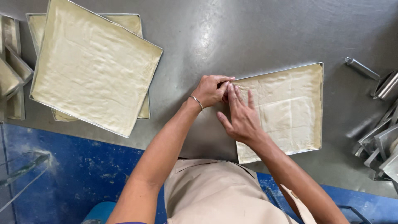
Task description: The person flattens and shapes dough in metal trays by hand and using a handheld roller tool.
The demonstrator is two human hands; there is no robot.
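Note:
A square metal tray (320,103) lined with a thin sheet of pale dough (286,112) lies on the steel table in front of me. My left hand (211,89), with a thin bracelet at the wrist, pinches the dough at the tray's far left corner. Beside it, my right hand (241,116) lies flat on the dough, fingers pressing along the left edge toward the same corner.
A stack of dough-lined square trays (93,66) sits at the left of the grey steel table (215,37). Smaller metal tins (12,70) stand at the far left. Metal moulds and a tube (375,124) lie at the right. Blue floor (74,166) below.

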